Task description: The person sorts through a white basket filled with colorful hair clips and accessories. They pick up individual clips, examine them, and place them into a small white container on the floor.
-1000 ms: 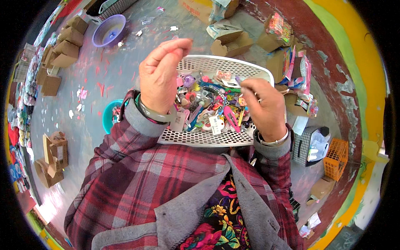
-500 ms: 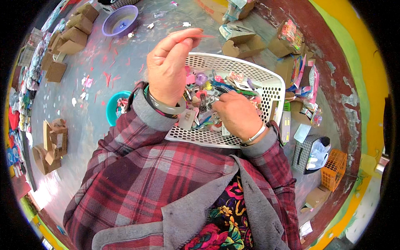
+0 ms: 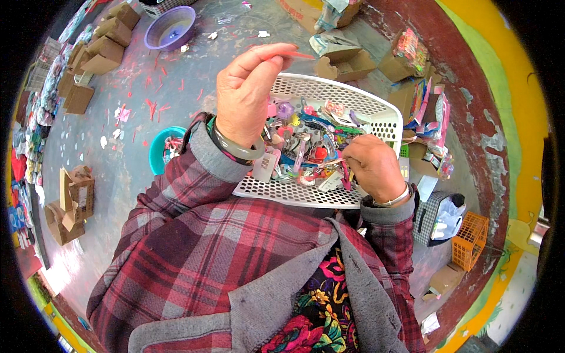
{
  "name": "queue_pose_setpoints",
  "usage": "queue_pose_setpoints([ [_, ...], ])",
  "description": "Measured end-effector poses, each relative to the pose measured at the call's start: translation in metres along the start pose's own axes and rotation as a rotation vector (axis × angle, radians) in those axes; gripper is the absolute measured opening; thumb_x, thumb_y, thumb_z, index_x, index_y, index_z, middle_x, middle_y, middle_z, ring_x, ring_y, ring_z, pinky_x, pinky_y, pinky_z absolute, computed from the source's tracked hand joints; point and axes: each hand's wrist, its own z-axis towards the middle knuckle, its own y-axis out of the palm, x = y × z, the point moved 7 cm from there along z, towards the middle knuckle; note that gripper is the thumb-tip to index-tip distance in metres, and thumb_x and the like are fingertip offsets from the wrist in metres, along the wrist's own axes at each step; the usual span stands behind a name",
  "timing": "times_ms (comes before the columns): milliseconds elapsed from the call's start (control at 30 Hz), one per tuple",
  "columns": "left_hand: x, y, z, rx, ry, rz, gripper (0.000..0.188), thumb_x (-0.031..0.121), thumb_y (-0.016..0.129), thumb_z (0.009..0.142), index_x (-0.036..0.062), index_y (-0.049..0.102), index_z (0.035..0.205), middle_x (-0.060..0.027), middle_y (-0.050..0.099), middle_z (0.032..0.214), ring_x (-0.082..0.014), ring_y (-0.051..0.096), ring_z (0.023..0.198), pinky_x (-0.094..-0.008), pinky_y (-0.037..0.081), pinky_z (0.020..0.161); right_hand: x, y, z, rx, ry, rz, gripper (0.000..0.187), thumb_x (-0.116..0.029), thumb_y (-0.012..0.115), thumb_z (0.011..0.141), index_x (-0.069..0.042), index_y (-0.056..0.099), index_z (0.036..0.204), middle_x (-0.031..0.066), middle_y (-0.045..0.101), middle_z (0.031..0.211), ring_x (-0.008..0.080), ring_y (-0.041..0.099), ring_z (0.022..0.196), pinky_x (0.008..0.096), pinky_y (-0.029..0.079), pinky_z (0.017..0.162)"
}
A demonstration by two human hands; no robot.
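A white perforated plastic basket (image 3: 359, 99) sits in front of me with hair clips (image 3: 321, 154) and other small colourful pieces heaped inside. My left hand (image 3: 244, 100) is raised over its left side, thumb and fingers pinched on a thin pink-red strip (image 3: 301, 55) that points right. At the right side of the basket, my right hand (image 3: 378, 167) is closed, fingertips pinched just above the heap. A thin pale piece sticks out from them; its kind is too small to tell. A white card (image 3: 266, 167) lies at the heap's left edge.
A teal tub (image 3: 158, 154) stands left of the basket, a purple basin (image 3: 169, 29) farther off. Cardboard boxes (image 3: 347, 63) line the far side and both edges. An orange crate (image 3: 471, 240) and a checked bag (image 3: 432, 220) are at the right. Pink scraps (image 3: 154, 110) litter the floor.
My right hand has drawn back rightward from the middle of the heap, now with a thin piece at its fingertips. My left hand has shifted slightly right, still pinching the strip.
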Motion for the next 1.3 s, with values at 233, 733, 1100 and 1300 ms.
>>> queue_pose_setpoints([
  [233,-0.001,0.002,-0.001,-0.012,-0.002,0.011,0.02,0.002,0.05,0.085,0.0,0.065,0.098,-0.0018,0.061,0.088,-0.0075,0.053,0.083,-0.0204,0.041,0.075,0.012,-0.01,-0.007,0.116,0.194,0.195,0.008,-0.005,0.055,0.074,-0.004,0.061,0.08,0.0131,0.06,0.075,0.0328,0.058,0.072,0.0397,0.047,0.064],
  [733,-0.003,0.006,-0.002,-0.04,-0.029,0.062,0.02,0.0,0.049,0.085,-0.0007,0.064,0.098,-0.0022,0.06,0.089,-0.0082,0.054,0.083,-0.0208,0.042,0.075,-0.079,0.051,0.023,-0.057,-0.289,-0.149,0.01,-0.01,0.053,0.069,-0.005,0.057,0.077,0.0101,0.052,0.077,0.0271,0.053,0.077,0.0366,0.043,0.066],
  [1100,-0.004,0.008,-0.004,-0.072,-0.06,0.072,0.019,0.002,0.049,0.086,-0.0014,0.064,0.098,-0.003,0.061,0.09,-0.0082,0.054,0.082,-0.0203,0.042,0.074,-0.013,0.021,0.016,0.05,0.218,0.459,0.016,-0.006,0.054,0.079,-0.001,0.062,0.092,0.0081,0.063,0.078,0.0178,0.06,0.065,0.0292,0.047,0.056],
  [1300,-0.005,0.011,-0.005,-0.09,-0.064,0.066,0.02,0.002,0.049,0.086,-0.0016,0.064,0.098,-0.0034,0.061,0.09,-0.0082,0.054,0.082,-0.0202,0.042,0.073,0.014,0.01,0.002,0.2,0.563,1.213,0.017,-0.006,0.057,0.083,0.003,0.061,0.096,0.0093,0.065,0.08,0.0105,0.059,0.062,0.0205,0.047,0.053],
])
